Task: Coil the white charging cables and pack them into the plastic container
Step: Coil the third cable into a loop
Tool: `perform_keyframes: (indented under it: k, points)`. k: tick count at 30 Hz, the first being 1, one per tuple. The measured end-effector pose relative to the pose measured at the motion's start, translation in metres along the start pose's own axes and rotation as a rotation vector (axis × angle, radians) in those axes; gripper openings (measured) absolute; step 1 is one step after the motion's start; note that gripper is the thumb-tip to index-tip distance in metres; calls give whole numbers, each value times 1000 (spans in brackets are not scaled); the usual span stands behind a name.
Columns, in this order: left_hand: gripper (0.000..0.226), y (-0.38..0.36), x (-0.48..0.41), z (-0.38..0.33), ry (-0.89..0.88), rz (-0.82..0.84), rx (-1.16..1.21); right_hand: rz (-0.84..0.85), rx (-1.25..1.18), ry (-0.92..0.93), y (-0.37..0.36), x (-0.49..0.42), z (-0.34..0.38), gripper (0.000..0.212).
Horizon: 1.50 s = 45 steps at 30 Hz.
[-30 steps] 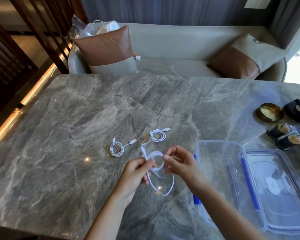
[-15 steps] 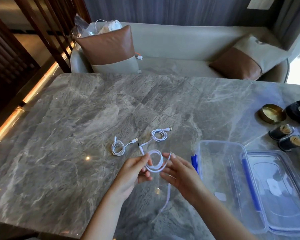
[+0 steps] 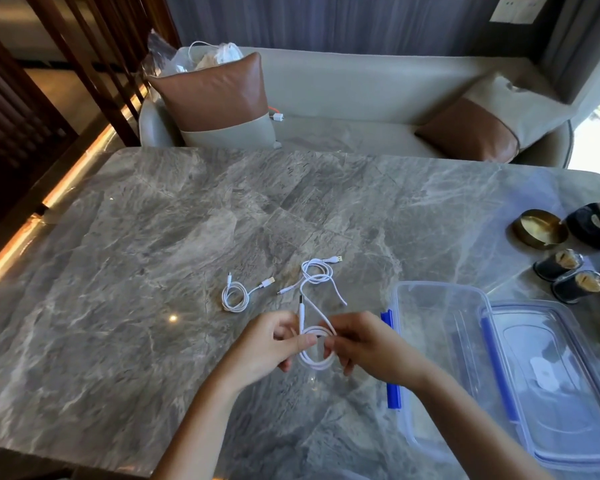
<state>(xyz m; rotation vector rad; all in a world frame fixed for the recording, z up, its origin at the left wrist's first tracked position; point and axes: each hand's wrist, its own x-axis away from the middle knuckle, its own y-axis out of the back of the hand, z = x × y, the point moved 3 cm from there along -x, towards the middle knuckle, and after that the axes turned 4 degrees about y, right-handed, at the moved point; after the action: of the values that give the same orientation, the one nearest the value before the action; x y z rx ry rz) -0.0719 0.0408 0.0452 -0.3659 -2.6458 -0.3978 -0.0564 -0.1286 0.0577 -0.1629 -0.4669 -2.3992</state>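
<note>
Both hands hold one white cable coil (image 3: 315, 361) just above the grey marble table (image 3: 153, 237). My left hand (image 3: 267, 344) pinches the loop's left side, and my right hand (image 3: 361, 341) pinches its right side. One plug end sticks up between the hands, and a free tail arcs up and to the right. Two more white cables lie on the table beyond the hands: a coiled cable (image 3: 238, 296) at the left and a loosely looped cable (image 3: 317, 273) at the right. The clear plastic container (image 3: 440, 327) with blue clips stands open to the right of my right hand.
The container's clear lid (image 3: 551, 382) lies against its right side. A brass dish (image 3: 539, 228), a black holder (image 3: 591, 225) and two small dark jars (image 3: 568, 275) sit at the table's right edge. A sofa with brown cushions (image 3: 219, 95) runs behind the table.
The hanging length of cable has been wound in, so the coil is now smaller and tighter between the hands. The tail that hung below now arcs above the hands.
</note>
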Motion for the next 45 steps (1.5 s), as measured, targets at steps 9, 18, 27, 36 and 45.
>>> perform_keyframes:
  k: [9,18,27,36,45]
  points:
    - [94,4,2,-16,-303,-87,-190,162,-299,45,12,5,15,19]
    - [55,-8,-4,-11,-105,-149,169,-43,-304,135,18,-1,9,19]
    - [31,-19,5,-8,-75,-194,395,-237,-414,155,16,-6,0,26]
    - [25,-29,7,-11,-19,-210,704,-369,-361,122,4,-9,4,22]
    - [25,-25,4,-17,-2,-408,890,46,-354,-216,-39,5,-7,64]
